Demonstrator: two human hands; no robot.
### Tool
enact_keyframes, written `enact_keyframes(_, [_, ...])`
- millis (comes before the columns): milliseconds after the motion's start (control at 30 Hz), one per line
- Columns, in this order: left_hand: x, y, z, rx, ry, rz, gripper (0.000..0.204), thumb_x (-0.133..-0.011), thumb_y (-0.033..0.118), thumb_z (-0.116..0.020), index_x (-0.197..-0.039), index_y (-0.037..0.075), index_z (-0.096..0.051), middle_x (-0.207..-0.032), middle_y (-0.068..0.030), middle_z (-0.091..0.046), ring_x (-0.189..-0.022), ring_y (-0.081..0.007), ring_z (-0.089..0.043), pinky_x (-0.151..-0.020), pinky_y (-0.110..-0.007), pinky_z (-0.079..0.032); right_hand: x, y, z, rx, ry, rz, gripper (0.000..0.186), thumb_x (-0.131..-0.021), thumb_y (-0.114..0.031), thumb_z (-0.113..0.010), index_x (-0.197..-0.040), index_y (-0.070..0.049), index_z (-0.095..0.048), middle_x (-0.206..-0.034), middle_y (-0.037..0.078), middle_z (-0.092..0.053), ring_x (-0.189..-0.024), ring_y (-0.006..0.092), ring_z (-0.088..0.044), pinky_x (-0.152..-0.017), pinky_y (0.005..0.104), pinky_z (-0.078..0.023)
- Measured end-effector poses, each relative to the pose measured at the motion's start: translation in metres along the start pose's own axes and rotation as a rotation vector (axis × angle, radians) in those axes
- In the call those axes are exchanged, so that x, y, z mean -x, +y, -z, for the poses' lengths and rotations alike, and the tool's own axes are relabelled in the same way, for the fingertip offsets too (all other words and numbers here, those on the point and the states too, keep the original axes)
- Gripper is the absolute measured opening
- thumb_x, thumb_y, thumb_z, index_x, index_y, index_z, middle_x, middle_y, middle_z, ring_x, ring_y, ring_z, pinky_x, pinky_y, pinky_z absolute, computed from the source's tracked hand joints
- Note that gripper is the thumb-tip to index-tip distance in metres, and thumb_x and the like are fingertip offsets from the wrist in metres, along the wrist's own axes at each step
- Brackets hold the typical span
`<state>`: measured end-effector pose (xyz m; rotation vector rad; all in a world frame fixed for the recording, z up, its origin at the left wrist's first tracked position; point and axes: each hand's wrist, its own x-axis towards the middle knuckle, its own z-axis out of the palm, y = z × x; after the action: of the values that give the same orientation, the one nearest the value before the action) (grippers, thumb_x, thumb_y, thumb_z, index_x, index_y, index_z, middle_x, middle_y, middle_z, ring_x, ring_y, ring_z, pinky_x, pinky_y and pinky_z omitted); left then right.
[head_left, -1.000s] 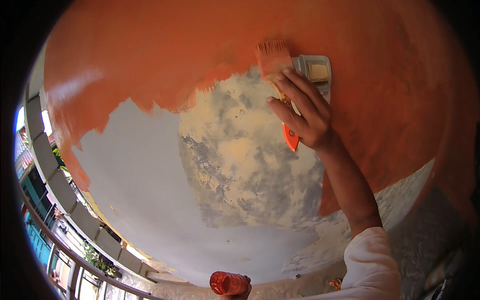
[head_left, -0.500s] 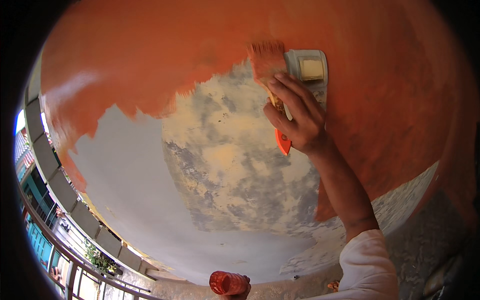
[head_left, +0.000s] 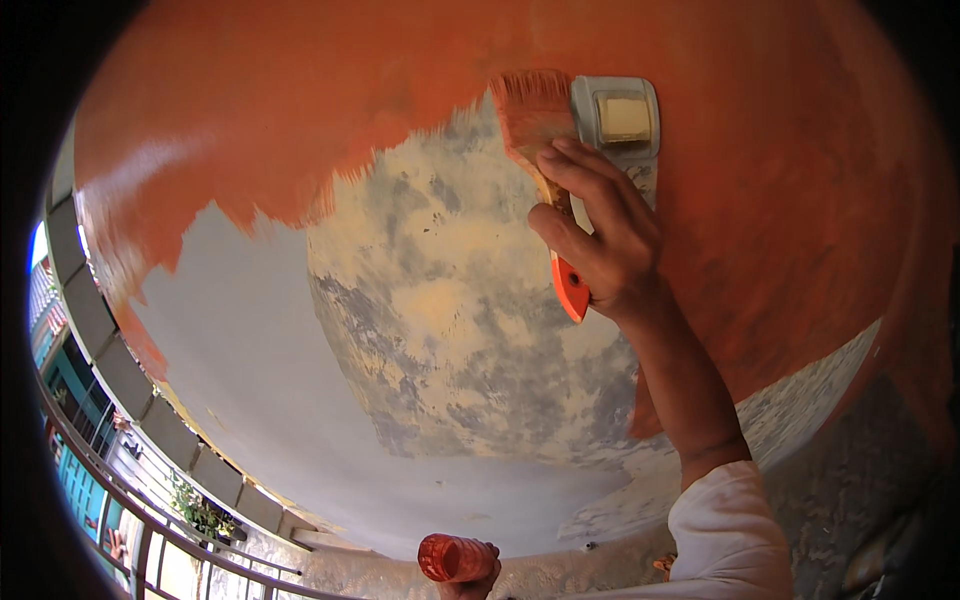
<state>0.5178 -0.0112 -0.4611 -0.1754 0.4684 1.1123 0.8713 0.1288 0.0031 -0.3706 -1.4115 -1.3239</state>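
Note:
My right hand (head_left: 610,235) is closed round a wide paintbrush (head_left: 535,115), whose bristles are loaded with orange-red paint. Its bristles lie against the wall beside a pale switch plate (head_left: 620,118), pointing up. The orange tip of the handle sticks out below my palm. Low in the view, my left hand (head_left: 478,580) grips a clear plastic container (head_left: 452,558) smeared inside with red paint. How much paint it holds cannot be made out. Orange paint (head_left: 290,90) covers the upper wall with a ragged lower edge, above a patchy grey and yellowish area (head_left: 450,300).
Smooth grey wall (head_left: 240,310) spreads left of the patchy area. A metal railing (head_left: 150,530) and a row of grey blocks (head_left: 130,375) curve along the left side. A potted plant (head_left: 200,515) stands beyond the railing.
The brush and my right hand stay beside the switch plate, with the brush tilted slightly differently. The whole view has shifted a little. My left hand still holds the container.

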Motion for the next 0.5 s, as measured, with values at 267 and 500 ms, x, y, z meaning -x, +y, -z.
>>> enact_keyframes(267, [-0.002,-0.003,0.003,-0.033,0.083,-0.007,0.033,-0.094,0.048,-0.071,-0.107,0.017,-0.070,-0.109,-0.0053,-0.073,-0.115,-0.0323,-0.065,-0.100,-0.049,-0.056,0.005,-0.002,0.006,-0.040,-0.023,-0.029,0.015,-0.076,-0.007,-0.085,-0.086,-0.007,-0.073,-0.120,0.015,-0.075,-0.118,0.0352,-0.075,-0.097,0.0439,-0.068])
enact_keyframes(500, [0.001,-0.007,0.003,-0.042,0.047,-0.022,0.034,-0.094,0.048,-0.071,-0.108,0.017,-0.071,-0.109,-0.0051,-0.074,-0.117,-0.0332,-0.065,-0.100,-0.049,-0.055,0.008,-0.010,0.013,-0.062,-0.072,-0.072,0.016,-0.076,-0.004,-0.084,-0.087,-0.007,-0.073,-0.120,0.015,-0.074,-0.118,0.0361,-0.075,-0.095,0.0435,-0.068])
